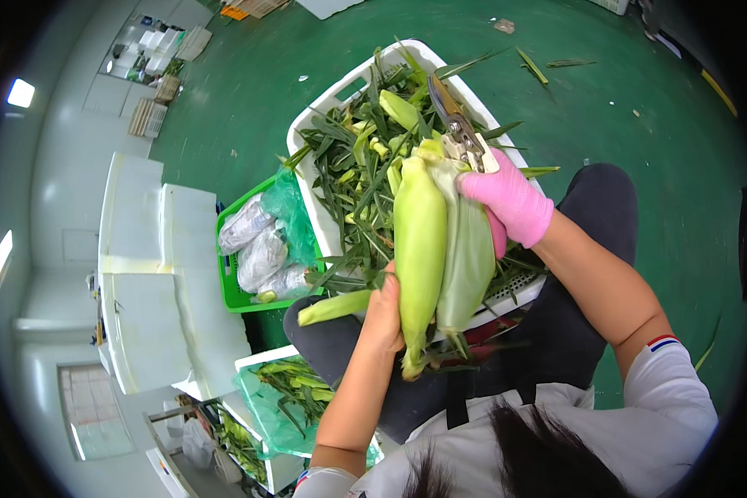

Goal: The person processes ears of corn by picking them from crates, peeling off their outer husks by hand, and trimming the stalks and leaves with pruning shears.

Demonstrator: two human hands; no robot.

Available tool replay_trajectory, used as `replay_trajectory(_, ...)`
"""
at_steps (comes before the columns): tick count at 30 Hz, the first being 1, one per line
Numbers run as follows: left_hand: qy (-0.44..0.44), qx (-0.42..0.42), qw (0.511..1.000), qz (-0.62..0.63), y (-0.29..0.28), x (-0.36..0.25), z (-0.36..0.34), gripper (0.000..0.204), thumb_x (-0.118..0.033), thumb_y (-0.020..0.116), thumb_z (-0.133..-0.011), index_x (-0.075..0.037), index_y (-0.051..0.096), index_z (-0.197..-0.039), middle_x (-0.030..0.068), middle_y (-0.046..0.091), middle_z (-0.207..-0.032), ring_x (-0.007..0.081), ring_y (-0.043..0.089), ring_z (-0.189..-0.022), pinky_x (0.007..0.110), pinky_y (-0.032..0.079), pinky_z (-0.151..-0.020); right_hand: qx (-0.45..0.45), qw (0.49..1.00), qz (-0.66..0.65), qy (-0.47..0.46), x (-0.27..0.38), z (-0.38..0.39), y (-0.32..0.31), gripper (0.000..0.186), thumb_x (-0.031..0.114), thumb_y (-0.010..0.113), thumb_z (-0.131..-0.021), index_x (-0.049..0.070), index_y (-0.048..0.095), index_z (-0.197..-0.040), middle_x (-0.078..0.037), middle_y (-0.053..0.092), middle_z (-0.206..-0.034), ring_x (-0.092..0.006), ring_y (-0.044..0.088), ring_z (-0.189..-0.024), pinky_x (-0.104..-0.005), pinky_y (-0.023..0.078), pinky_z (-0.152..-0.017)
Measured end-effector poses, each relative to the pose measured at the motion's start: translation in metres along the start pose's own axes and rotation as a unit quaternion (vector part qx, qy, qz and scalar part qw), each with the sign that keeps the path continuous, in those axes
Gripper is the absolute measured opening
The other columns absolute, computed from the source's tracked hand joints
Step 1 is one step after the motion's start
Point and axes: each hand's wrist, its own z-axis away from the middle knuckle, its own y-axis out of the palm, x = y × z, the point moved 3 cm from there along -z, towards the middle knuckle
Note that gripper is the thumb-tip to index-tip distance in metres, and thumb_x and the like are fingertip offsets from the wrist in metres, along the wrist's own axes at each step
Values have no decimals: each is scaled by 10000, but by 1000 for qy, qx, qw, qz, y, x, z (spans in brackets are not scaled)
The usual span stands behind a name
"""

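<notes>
My bare left hand [383,312] is closed round the side of a pale green ear of corn in its husk [419,236]. A second husked ear [466,261] lies against it on the right, and the two stand side by side above my lap. Behind my left hand a green husk-covered piece [334,309] sticks out to the left. My right hand [516,203], in a pink glove, grips pruning shears [466,137] with white handles. Their blades point up and away, over the crate; the gloved fingers also touch the second ear, partly hidden behind it.
Between my knees stands a white crate [305,178] heaped with green husks and leaves. To its left is a green basket [234,302] with plastic-wrapped bundles. White foam boxes [137,274] are stacked further left. Leaf scraps [533,66] lie on the green floor [664,158].
</notes>
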Motion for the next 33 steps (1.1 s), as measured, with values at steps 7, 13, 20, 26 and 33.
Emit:
replay_trajectory(7, -144, 125, 916, 352, -10, -12, -13, 657, -618, 409, -922, -65, 417, -1277, 65, 466, -732, 75, 361, -372, 202, 282, -323, -121, 916, 367, 104, 15, -27, -8, 390, 161, 582, -788, 17, 573, -1150, -179, 648, -871, -279, 646, -661, -388, 523, -717)
replay_trajectory(13, 48, 341, 919, 192, -21, -42, 25, 977, -515, 687, -815, -203, 90, -1523, 148, 559, -808, 121, 504, -412, 204, 407, -361, -75, 788, 595, 136, -2, -39, -23, 391, 236, 624, -764, -19, 558, -1051, -228, 646, -888, -350, 637, -872, -423, 496, -814)
replay_trajectory(20, 252, 142, 850, -441, -11, -96, 17, 729, -28, 750, -697, -99, 462, -1363, 112, 578, -1207, 236, 580, -1047, 353, 474, -894, 80, 962, 81, 249, 20, 13, 16, 364, 351, 616, -882, 48, 548, -1072, -116, 628, -948, -187, 657, -755, -297, 536, -680)
replay_trajectory(26, 481, 108, 526, -693, 53, -115, -39, 675, 25, 659, -663, -256, 565, -1270, 102, 578, -1133, 288, 556, -1073, 478, 393, -992, 194, 916, -151, 317, 16, 48, 8, 594, 313, 574, -908, -11, 375, -1363, -210, 573, -1210, -293, 655, -991, -366, 566, -814)
replay_trajectory(33, -104, -203, 962, 149, 4, 4, -65, 656, -388, 607, -901, 10, 366, -1364, 151, 478, -1319, 278, 447, -1229, 406, 376, -1037, -17, 959, 114, 260, 16, 29, 7, 453, 286, 659, -842, -21, 547, -1156, -117, 649, -946, -155, 642, -812, -307, 533, -687)
